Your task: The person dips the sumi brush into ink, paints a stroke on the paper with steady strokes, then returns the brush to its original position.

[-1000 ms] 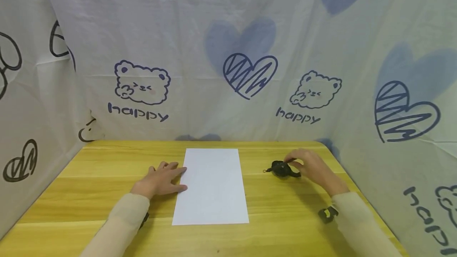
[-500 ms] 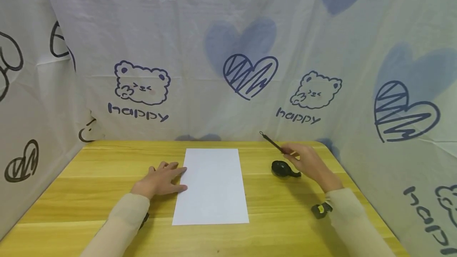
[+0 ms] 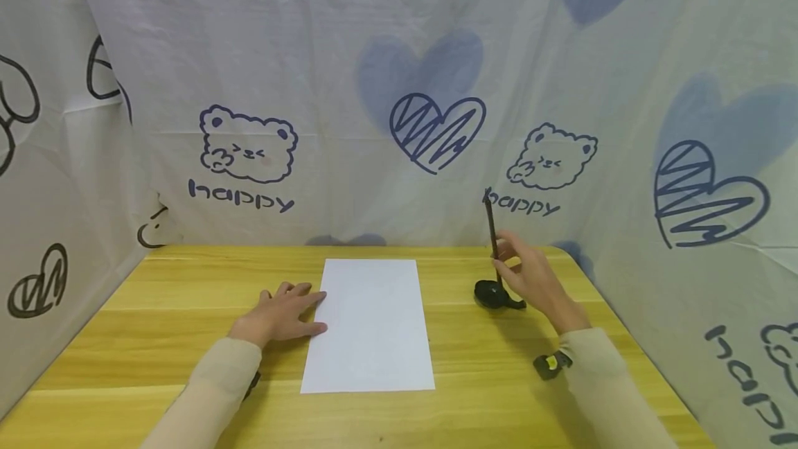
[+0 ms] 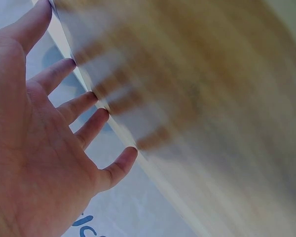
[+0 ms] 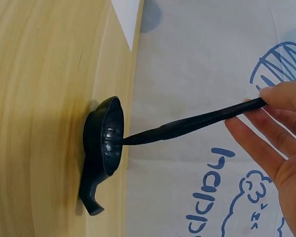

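My left hand [image 3: 280, 317] rests flat at the left edge of a white sheet of paper [image 3: 374, 331], fingers spread, thumb and a fingertip over its edge. In the left wrist view the fingertips touch the table surface. With thumb and fingertips my right hand [image 3: 537, 283] pinches the upper shaft of a dark writing brush [image 5: 187, 124]. The brush stands nearly upright in the head view, its pointed tip in a small black ink dish [image 5: 92, 136]. This dish has a curved handle and a glossy dark inside. It sits on the table to the right of the paper.
The light wooden table [image 3: 162, 366] carries the paper and dish. A white curtain [image 3: 337, 75] printed with hearts, bears and writing hangs behind its far edge and at both sides. A small black device [image 3: 551, 364] is strapped at the right wrist.
My right hand has lifted the brush off the dish, turned it from lying flat to nearly upright and lowered its tip into the dish. The left hand and paper have stayed put.
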The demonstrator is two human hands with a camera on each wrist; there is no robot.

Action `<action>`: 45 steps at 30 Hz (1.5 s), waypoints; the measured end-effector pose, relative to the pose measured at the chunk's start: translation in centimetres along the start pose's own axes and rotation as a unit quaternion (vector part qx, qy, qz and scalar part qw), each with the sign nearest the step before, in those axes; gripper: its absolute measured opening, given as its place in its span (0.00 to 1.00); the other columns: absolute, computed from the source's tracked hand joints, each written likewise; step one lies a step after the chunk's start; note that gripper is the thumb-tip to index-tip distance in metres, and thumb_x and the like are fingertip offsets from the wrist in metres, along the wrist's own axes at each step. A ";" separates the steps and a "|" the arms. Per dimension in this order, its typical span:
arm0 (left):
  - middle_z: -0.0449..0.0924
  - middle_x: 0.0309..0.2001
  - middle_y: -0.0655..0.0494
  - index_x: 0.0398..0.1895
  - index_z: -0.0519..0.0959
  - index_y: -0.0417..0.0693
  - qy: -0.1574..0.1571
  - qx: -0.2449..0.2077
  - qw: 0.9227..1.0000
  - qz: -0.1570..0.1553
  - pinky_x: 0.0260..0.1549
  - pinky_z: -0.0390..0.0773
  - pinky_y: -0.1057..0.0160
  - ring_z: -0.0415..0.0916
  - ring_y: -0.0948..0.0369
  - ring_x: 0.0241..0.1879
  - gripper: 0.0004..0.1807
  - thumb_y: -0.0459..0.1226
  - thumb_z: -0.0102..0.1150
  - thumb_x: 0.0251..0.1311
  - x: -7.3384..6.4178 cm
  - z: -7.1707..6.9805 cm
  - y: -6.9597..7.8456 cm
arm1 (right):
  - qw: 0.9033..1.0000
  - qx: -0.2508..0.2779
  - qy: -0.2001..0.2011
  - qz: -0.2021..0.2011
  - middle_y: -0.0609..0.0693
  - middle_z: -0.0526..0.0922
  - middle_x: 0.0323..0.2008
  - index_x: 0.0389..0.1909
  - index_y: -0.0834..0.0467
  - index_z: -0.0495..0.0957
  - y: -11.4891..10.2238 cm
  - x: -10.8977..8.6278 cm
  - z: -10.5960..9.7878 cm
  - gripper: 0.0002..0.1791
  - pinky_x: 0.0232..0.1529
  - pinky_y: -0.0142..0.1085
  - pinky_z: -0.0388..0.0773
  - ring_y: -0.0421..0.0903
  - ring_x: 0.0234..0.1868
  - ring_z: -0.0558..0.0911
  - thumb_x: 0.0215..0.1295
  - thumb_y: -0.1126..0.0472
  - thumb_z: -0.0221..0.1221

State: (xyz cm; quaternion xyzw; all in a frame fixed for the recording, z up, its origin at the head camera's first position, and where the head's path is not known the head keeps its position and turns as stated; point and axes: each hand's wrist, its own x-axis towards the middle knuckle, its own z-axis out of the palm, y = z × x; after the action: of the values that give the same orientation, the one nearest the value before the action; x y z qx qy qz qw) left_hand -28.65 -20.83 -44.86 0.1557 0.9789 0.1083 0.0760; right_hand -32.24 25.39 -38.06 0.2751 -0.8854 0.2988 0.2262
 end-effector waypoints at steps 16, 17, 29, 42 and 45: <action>0.61 0.78 0.38 0.77 0.68 0.54 -0.003 0.005 1.000 0.001 0.64 0.55 0.19 0.59 0.35 0.74 0.43 0.65 0.59 0.64 0.1 0.0 -0.1 | 0.979 0.131 0.128 0.094 0.66 0.85 0.36 0.59 0.65 0.74 0.7 -0.4 1.2 0.19 0.33 0.31 0.87 0.60 0.39 0.87 0.69 0.72 0.62; 0.61 0.78 0.38 0.77 0.68 0.54 -0.003 0.005 1.000 0.001 0.64 0.54 0.18 0.59 0.35 0.74 0.43 0.65 0.59 0.64 0.1 0.1 -0.1 | 0.977 0.133 0.130 0.101 0.67 0.85 0.36 0.59 0.66 0.73 0.6 -0.4 1.1 0.18 0.33 0.30 0.87 0.62 0.39 0.86 0.69 0.73 0.61; 0.60 0.79 0.38 0.77 0.67 0.53 -0.002 0.003 1.000 0.002 0.64 0.55 0.19 0.59 0.35 0.74 0.43 0.65 0.59 0.64 0.2 0.0 -0.1 | 0.970 0.153 0.139 0.126 0.72 0.84 0.39 0.56 0.71 0.73 -1.1 -0.2 0.8 0.16 0.33 0.24 0.84 0.69 0.39 0.84 0.68 0.75 0.60; 0.60 0.79 0.38 0.77 0.67 0.53 -0.005 -0.002 1.000 0.000 0.64 0.54 0.18 0.59 0.35 0.75 0.43 0.64 0.59 0.65 0.0 0.0 -0.1 | 0.980 0.095 0.130 0.114 0.62 0.88 0.37 0.54 0.62 0.76 2.9 -0.4 3.0 0.15 0.33 0.31 0.86 0.56 0.38 0.87 0.69 0.70 0.63; 0.60 0.79 0.38 0.77 0.67 0.53 -0.006 -0.001 1.000 0.000 0.64 0.54 0.18 0.59 0.35 0.75 0.43 0.64 0.59 0.65 0.0 0.0 -0.1 | 0.985 0.060 0.128 0.101 0.61 0.88 0.35 0.53 0.63 0.76 3.1 -0.7 3.2 0.15 0.32 0.30 0.83 0.56 0.36 0.87 0.68 0.70 0.63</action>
State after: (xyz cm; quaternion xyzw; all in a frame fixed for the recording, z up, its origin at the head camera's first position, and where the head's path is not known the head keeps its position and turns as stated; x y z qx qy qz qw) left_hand -28.65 -20.90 -44.84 0.1560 0.9784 0.1086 0.0819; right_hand -34.45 25.65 -42.00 0.1566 -0.8530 0.4053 0.2890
